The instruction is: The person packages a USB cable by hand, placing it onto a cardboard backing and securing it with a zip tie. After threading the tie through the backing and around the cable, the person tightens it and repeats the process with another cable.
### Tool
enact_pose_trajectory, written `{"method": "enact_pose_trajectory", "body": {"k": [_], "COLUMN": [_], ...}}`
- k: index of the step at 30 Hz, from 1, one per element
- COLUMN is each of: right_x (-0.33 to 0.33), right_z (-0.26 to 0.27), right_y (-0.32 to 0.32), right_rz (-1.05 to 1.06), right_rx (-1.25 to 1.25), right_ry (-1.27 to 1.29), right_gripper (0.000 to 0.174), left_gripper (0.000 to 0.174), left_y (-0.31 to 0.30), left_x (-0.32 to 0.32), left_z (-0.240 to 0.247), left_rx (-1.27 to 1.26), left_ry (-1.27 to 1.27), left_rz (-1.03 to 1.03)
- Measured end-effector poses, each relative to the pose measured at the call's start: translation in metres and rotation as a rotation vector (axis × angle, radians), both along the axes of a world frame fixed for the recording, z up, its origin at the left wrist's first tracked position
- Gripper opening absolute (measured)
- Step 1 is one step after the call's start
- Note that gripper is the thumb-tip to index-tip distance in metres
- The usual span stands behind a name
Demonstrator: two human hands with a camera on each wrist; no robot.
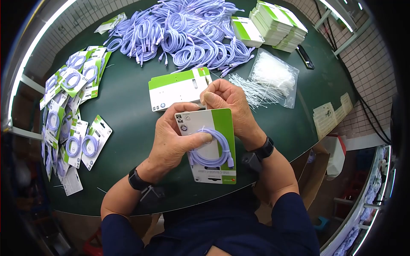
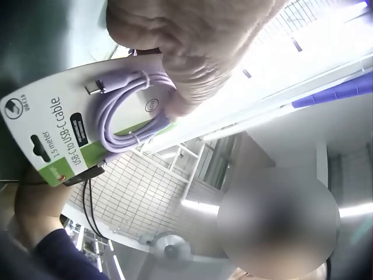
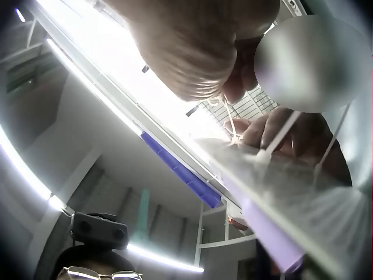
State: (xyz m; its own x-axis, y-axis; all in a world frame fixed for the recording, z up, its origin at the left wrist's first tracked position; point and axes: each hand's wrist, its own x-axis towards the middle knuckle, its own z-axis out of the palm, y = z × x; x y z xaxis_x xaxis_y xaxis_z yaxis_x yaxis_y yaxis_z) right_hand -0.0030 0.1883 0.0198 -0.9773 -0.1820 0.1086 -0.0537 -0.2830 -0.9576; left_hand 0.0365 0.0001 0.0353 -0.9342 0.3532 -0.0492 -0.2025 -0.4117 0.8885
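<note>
My left hand grips a white and green card, its thumb pressing on the coiled lilac cable at the card's front. At the card's far edge, my right hand pinches a thin white tie, its fingertips close to the left fingers. In the left wrist view the cable coil lies against the printed card, under the thumb. White ties stand out behind the card in the right wrist view, where the right hand pinches a thin strand.
Blank-cable cards lie beyond the hands. Lilac cables are heaped at the back, beside stacked card packs. A bag of white ties and a black cutter lie right. Finished-looking cards with cables are piled left.
</note>
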Motion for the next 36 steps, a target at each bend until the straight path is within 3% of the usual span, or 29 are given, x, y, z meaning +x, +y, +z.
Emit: {"method": "enact_pose_trajectory", "body": {"k": [4,8,14,16,19,22,26,36], "right_x": [0.000,0.000,-0.003,-0.005,-0.007,-0.012,-0.006,-0.004], "right_z": [-0.001,-0.003,-0.004,-0.002,-0.007,-0.017,-0.001,0.000], "right_y": [0.001,0.001,0.001,0.000,0.004,0.001,0.005,0.008], "right_rz": [0.004,0.024,-0.025,-0.030,-0.094,-0.106,-0.104,-0.100], "right_rx": [0.021,0.050,0.042,0.143,0.222,0.131,-0.054,-0.236], "right_ry": [0.031,0.026,0.028,0.033,0.121,0.099,0.180,-0.015], "right_gripper": [0.013,0.015,0.013,0.012,0.012,0.015,0.006,0.013], "left_gripper": [0.023,0.020,0.020,0.020,0.018,0.027,0.027,0.027], "left_y": [-0.013,-0.012,-0.013,-0.010,-0.011,-0.011,-0.009,-0.043], "left_x": [-0.011,-0.010,-0.008,-0.008,-0.006,-0.005,-0.019,-0.032], "left_z": [-0.014,-0.017,-0.012,-0.007,-0.021,-0.031,-0.035,-0.034], "left_rx": [-0.203,-0.251,-0.311,-0.416,-0.354,-0.319,-0.263,-0.316], "left_ry": [0.133,0.322,0.300,0.283,0.369,0.301,0.234,0.494], "left_rz": [-0.212,-0.192,-0.105,-0.104,0.019,0.106,0.040,0.064]}}
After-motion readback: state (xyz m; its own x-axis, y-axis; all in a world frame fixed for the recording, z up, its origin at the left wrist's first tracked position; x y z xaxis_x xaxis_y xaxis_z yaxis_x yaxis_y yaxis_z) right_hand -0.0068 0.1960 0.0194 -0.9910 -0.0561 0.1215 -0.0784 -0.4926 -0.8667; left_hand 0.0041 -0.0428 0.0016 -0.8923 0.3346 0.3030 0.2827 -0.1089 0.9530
